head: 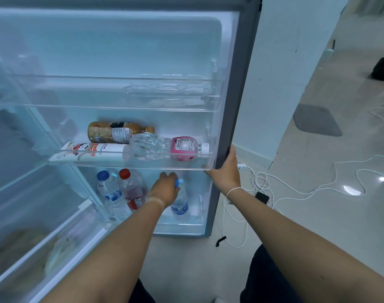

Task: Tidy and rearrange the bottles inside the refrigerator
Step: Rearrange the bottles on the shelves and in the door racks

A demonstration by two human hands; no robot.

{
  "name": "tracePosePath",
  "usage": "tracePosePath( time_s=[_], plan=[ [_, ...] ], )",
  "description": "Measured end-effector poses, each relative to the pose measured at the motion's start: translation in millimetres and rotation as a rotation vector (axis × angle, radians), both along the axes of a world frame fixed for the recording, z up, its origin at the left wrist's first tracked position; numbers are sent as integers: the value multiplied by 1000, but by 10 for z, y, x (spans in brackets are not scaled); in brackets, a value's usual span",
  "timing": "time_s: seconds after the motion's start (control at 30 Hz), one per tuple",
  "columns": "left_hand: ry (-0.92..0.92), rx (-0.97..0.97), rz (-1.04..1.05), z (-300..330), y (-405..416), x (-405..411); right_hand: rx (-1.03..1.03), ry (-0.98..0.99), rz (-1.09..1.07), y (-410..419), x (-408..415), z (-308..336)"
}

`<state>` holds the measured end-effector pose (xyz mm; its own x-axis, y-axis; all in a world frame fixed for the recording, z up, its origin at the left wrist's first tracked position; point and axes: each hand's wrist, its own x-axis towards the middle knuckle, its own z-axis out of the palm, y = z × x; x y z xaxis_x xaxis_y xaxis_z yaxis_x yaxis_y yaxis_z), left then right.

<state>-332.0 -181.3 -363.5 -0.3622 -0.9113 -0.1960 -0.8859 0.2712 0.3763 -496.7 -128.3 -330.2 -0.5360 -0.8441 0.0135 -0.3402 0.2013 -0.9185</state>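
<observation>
Currently gripping water bottle (180, 202) at its cap, left hand (165, 189) fingers curled round it, five o'clock in bottom door shelf (180, 228); right hand (227, 169) holding door edge (237, 84); lifting straight upward advisable, clearing neighbouring red-capped bottle (132, 189).

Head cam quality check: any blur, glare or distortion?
Head view: wide-angle bend along the door edge; cool blue cast inside the door; lower-left drawer contents smeared; glare spots on the floor; left hand and water bottle reasonably sharp.

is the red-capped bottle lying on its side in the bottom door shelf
No, the red-capped bottle stands upright in the bottom door shelf, beside an upright blue-capped bottle.
</observation>
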Motion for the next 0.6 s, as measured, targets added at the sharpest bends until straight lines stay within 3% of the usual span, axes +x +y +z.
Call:
tracePosePath(
  time_s=[0.37, 0.6],
  plan=[
    [-72, -73, 83, 88, -123, 449, 51, 18, -9, 31, 28, 44],
    [15, -57, 141, 77, -277, 525, 52, 39, -19, 5, 26, 23]
  ],
)
